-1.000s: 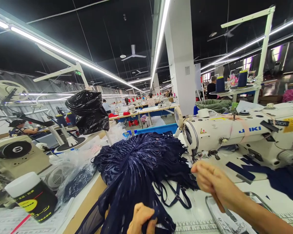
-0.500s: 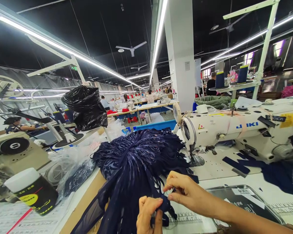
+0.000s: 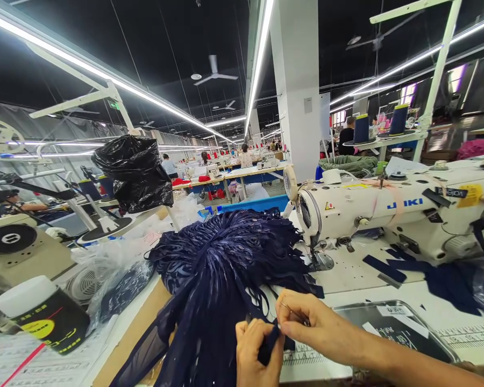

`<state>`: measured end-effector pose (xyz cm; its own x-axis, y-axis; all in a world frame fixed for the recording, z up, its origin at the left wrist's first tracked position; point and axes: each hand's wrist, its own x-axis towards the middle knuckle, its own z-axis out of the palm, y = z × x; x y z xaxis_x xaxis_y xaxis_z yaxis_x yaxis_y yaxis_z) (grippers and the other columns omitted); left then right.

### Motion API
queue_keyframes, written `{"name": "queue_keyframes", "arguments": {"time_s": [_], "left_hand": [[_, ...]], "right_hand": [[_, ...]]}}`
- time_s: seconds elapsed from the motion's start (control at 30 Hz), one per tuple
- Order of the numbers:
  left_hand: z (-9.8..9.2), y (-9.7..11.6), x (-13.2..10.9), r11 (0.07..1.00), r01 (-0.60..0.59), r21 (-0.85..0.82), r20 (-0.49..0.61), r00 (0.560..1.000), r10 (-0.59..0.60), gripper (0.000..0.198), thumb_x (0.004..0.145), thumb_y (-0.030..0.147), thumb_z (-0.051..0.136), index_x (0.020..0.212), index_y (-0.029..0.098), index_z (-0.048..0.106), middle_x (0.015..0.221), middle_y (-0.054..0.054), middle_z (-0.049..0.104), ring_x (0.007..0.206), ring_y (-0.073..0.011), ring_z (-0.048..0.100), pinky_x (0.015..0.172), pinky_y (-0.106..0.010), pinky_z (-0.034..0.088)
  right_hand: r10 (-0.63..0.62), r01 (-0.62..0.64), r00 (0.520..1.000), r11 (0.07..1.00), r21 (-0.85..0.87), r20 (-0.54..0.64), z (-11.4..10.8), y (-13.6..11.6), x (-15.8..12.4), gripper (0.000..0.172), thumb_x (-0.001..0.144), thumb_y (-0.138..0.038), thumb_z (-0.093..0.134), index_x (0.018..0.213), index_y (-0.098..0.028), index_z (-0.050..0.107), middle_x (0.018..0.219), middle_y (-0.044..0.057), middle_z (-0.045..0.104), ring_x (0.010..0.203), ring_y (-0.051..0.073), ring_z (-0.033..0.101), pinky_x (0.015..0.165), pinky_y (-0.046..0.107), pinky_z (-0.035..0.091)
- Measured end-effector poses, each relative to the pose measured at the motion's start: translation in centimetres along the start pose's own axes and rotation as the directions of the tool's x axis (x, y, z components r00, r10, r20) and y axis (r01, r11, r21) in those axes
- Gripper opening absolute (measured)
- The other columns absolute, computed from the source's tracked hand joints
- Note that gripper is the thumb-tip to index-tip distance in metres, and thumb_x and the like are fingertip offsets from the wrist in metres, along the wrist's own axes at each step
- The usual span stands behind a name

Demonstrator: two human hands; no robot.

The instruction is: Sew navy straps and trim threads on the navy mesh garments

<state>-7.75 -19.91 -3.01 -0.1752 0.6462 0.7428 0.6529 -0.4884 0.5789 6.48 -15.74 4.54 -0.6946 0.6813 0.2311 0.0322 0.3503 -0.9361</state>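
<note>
A large bundle of navy sheer fabric strips (image 3: 226,252) is heaped on the table in front of me. My left hand (image 3: 258,349) is closed on a folded navy fabric strip (image 3: 269,344) at the near side of the bundle. My right hand (image 3: 306,320) is pinched at the upper edge of this same strip, its fingertips almost meeting my left ones. A thin, shiny curved metal piece (image 3: 285,306) shows at the right fingers; whether it is a ring or part of a tool I cannot tell.
A white sewing machine (image 3: 358,207) stands right of the bundle. Navy scraps (image 3: 387,269) lie near its base. A metal tray (image 3: 391,333) with paper labels is right of my hands. A black-wrapped thread cone (image 3: 50,322) and a clear plastic bag (image 3: 116,285) are on the left.
Both hands have shifted slightly to the right and closer together. My right fingertips have come down onto the strip's edge. The view has turned a little.
</note>
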Motion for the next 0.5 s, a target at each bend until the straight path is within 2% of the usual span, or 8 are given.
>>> {"name": "queue_keyframes", "arguments": {"time_s": [0.1, 0.23, 0.3, 0.4, 0.5], "left_hand": [[-0.4, 0.4, 0.5, 1.000, -0.028, 0.001, 0.059, 0.998, 0.028, 0.026, 0.082, 0.032, 0.049, 0.059, 0.020, 0.054, 0.053, 0.003, 0.048, 0.052, -0.0131, 0.043, 0.055, -0.027, 0.034], [-0.6, 0.7, 0.9, 0.995, 0.026, -0.098, 0.038, 0.999, -0.022, 0.026, 0.081, 0.038, 0.048, 0.066, 0.020, 0.060, 0.063, -0.001, 0.058, 0.064, -0.0171, 0.052, 0.065, -0.030, 0.038], [-0.7, 0.5, 0.9, 0.986, 0.091, -0.141, 0.092, 0.993, -0.079, 0.032, 0.081, 0.042, 0.046, 0.062, 0.020, 0.061, 0.061, -0.002, 0.059, 0.063, -0.0170, 0.052, 0.069, -0.031, 0.040], [-1.0, 0.1, 1.0, 0.963, 0.225, -0.150, 0.223, 0.956, -0.189, 0.042, 0.080, 0.047, 0.046, 0.050, 0.019, 0.057, 0.048, 0.000, 0.055, 0.053, -0.0145, 0.047, 0.063, -0.028, 0.040], [-1.3, -0.4, 1.0, 0.920, 0.357, -0.162, 0.254, 0.916, -0.311, 0.036, 0.074, 0.050, 0.052, 0.058, 0.019, 0.060, 0.044, 0.001, 0.056, 0.049, -0.0141, 0.047, 0.058, -0.026, 0.040]], "right_hand": [[-0.024, 0.023, 0.999, 0.999, -0.026, -0.045, 0.7, 0.3, -0.3, 0.013, 0.076, -0.015, 0.043, 0.065, -0.019, 0.038, 0.064, -0.005, 0.036, 0.056, 0.009, 0.032, 0.051, 0.021, 0.028], [-0.079, 0.069, 0.993, 0.992, -0.105, -0.086, 1.7, 1.2, -0.5, 0.014, 0.076, -0.011, 0.040, 0.065, -0.019, 0.036, 0.068, -0.003, 0.040, 0.059, 0.010, 0.035, 0.053, 0.021, 0.030], [-0.033, 0.024, 0.997, 0.989, -0.148, -0.064, 1.8, 1.4, -0.6, 0.015, 0.075, -0.010, 0.041, 0.064, -0.019, 0.036, 0.065, -0.004, 0.039, 0.056, 0.009, 0.035, 0.051, 0.021, 0.029], [0.051, -0.051, 0.999, 0.985, -0.167, -0.001, 1.6, 1.3, -0.8, 0.013, 0.074, -0.010, 0.042, 0.066, -0.019, 0.038, 0.064, -0.005, 0.040, 0.054, 0.009, 0.035, 0.049, 0.020, 0.029], [0.070, -0.065, 0.997, 0.980, -0.188, 0.019, 1.3, 0.9, -1.0, 0.011, 0.074, -0.010, 0.041, 0.068, -0.019, 0.039, 0.064, -0.004, 0.040, 0.053, 0.008, 0.035, 0.048, 0.019, 0.029]]}}
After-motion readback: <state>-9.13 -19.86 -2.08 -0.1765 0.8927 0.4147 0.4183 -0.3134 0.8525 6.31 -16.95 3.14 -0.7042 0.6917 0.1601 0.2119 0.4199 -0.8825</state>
